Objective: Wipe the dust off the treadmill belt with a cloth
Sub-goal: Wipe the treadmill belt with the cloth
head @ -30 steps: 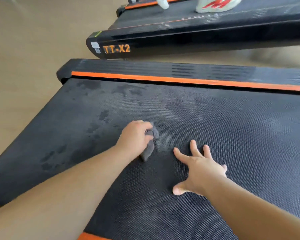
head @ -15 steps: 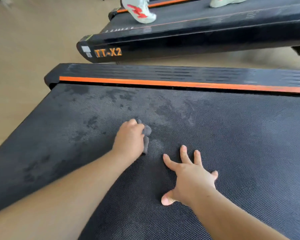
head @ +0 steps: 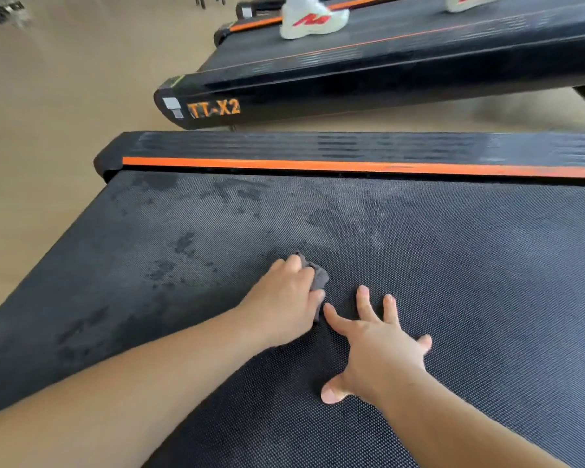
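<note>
The cloth point(head: 319, 275), a small dark grey wad, lay on the treadmill belt point(head: 470, 271) under the left hand point(head: 284, 304), which gripped it with curled fingers and pressed it down; only its crumpled edge showed past the knuckles. The right hand point(head: 379, 346) lay flat on the belt just beside the left, fingers spread, its forefinger nearly touching the cloth. Dark blotchy patches point(head: 169, 265) marked the belt beyond and to the left of the left hand. Past both hands ran an orange stripe point(head: 352, 165) along the side rail point(head: 318, 145); farther off stood a second treadmill point(head: 368, 79) marked TT-X2, with a white and red shoe point(head: 311, 20) on it
</note>
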A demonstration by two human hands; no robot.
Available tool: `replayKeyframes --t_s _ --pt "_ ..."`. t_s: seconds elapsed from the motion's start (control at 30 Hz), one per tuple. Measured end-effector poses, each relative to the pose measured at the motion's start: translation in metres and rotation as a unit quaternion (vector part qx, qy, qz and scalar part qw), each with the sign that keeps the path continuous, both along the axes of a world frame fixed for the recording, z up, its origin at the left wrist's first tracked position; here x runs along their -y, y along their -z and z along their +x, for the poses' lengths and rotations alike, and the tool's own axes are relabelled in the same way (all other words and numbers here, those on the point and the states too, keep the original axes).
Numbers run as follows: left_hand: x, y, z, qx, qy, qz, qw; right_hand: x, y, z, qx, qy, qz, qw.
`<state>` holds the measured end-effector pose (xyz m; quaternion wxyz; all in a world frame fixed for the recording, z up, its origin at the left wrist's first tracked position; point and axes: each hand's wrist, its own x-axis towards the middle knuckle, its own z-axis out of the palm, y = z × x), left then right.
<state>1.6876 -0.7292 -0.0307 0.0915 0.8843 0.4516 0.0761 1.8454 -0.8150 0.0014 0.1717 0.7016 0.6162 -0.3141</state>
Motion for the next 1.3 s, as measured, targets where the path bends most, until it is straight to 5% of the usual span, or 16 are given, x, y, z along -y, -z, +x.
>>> replayKeyframes --t_s 0.2,0.37,0.53,0.7,0.9,1.07,1.2,1.3 --pt "-0.026 -0.004 -0.027 -0.015 0.085 -0.001 0.996 0.001 0.000 -0.001 0.000 -0.003 0.008 1.000" --pt "-0.051 -0.003 -0.019 0.045 -0.138 0.038 0.989 0.000 0.001 0.000 -0.006 -0.004 0.005 1.000" --pt "-0.003 -0.002 -0.013 0.013 0.063 -0.032 0.997 0.000 -0.001 0.000 -0.010 -0.002 0.007 1.000" --pt "-0.038 0.000 -0.035 0.035 -0.142 0.038 0.988 0.001 0.000 0.000 -0.007 0.000 0.010 1.000" --pt "0.006 -0.005 -0.040 0.017 0.073 -0.011 0.997 0.000 0.000 0.000 -0.002 -0.002 0.005 1.000" --pt "-0.022 0.002 -0.056 0.003 -0.204 0.048 0.978 -0.001 -0.001 -0.001 0.000 0.003 -0.003 1.000" --pt "0.037 -0.003 -0.042 -0.003 0.056 -0.030 0.998 -0.001 0.000 -0.002 0.003 0.001 0.003 1.000" --pt "0.006 -0.006 -0.091 -0.044 0.005 0.013 0.999 0.000 -0.001 -0.002 0.002 0.003 0.003 1.000"
